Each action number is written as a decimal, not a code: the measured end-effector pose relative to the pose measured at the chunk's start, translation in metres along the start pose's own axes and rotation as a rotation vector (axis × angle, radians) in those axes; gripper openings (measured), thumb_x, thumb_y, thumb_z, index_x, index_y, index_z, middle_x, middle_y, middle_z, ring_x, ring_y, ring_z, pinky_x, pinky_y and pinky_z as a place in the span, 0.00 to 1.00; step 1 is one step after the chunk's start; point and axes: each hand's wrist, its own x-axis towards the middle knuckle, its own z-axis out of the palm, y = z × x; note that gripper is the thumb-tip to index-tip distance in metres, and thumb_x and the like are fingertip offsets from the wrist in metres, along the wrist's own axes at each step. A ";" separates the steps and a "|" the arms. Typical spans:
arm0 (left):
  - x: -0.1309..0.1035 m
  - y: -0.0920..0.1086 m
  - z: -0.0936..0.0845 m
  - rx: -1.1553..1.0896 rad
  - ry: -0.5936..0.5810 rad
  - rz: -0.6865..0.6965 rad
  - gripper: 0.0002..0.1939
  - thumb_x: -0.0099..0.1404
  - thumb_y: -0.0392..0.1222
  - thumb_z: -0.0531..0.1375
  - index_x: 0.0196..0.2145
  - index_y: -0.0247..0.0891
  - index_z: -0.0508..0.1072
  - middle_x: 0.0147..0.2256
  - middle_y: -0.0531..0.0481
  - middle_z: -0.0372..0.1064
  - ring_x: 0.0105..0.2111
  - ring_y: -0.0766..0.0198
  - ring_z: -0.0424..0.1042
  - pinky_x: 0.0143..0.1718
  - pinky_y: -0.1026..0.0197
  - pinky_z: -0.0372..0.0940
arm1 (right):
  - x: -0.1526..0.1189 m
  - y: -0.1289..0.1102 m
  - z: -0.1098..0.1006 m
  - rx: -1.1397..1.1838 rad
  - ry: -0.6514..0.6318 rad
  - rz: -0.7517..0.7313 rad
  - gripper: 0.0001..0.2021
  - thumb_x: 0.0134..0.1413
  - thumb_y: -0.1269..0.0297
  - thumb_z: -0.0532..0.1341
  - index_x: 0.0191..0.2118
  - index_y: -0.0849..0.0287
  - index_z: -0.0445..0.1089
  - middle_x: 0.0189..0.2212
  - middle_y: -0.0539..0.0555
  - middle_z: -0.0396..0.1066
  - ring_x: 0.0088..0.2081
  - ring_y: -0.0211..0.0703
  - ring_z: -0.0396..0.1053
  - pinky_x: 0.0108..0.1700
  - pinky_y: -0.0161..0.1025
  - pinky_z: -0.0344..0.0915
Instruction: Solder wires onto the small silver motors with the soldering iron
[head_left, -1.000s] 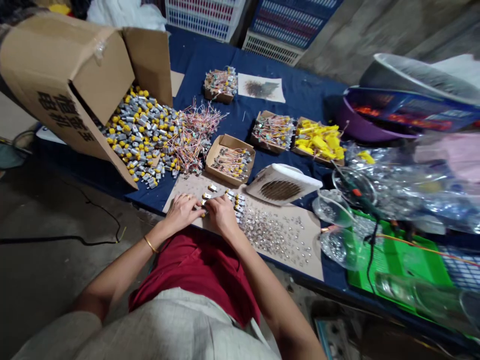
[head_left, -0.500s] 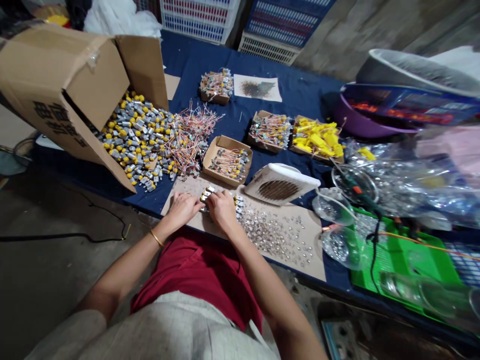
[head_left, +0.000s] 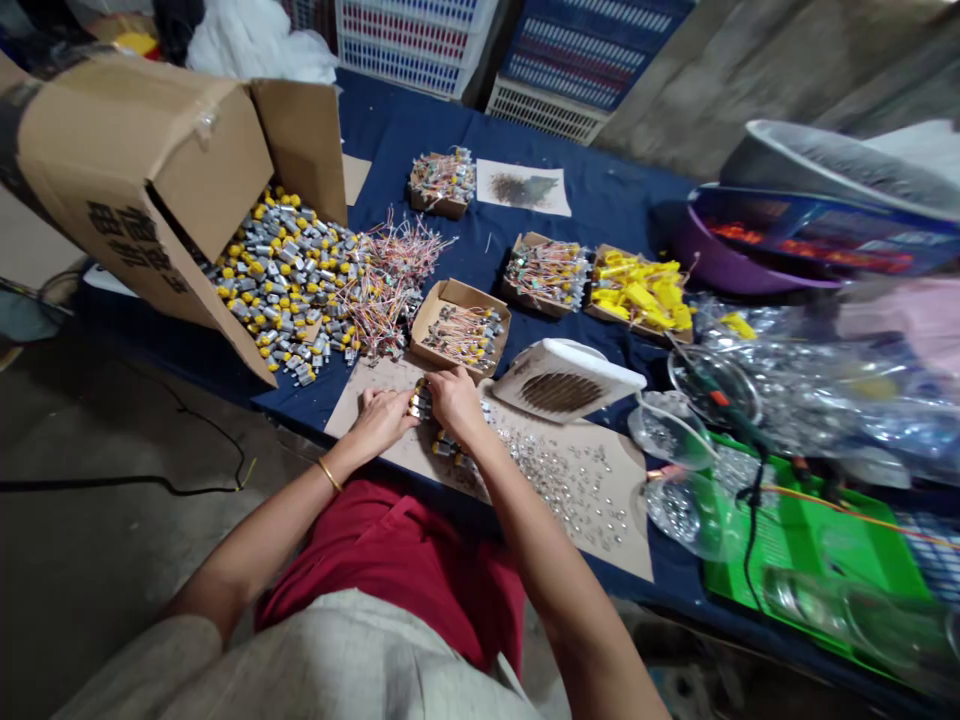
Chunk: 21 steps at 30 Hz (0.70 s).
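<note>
Several small motors with yellow ends sit in a row between my two hands on a cardboard sheet. My left hand has its fingers closed on the left end of this row. On the other side, my right hand bends over the row with fingers closed against the motors; its fingertips are partly hidden. More small motors lie just below the right hand, half covered by the forearm. Small shiny metal parts are scattered over the sheet to the right.
A tipped carton spills a heap of motors beside wired pieces. Behind my hands stands a cardboard tray of wired motors. A white grilled box, yellow parts and a green tray are rightward.
My right hand has shifted slightly up and right against the sheet, and motors now show beneath it. The left hand stays at the row. The whole view has shifted a little.
</note>
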 end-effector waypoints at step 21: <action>-0.054 -0.093 -0.072 0.329 0.388 -0.431 0.14 0.69 0.37 0.51 0.48 0.35 0.71 0.44 0.38 0.72 0.45 0.52 0.73 0.44 0.57 0.65 | 0.083 -0.163 0.001 0.075 -0.092 -0.161 0.13 0.66 0.69 0.49 0.50 0.62 0.68 0.47 0.64 0.70 0.42 0.48 0.75 0.42 0.40 0.69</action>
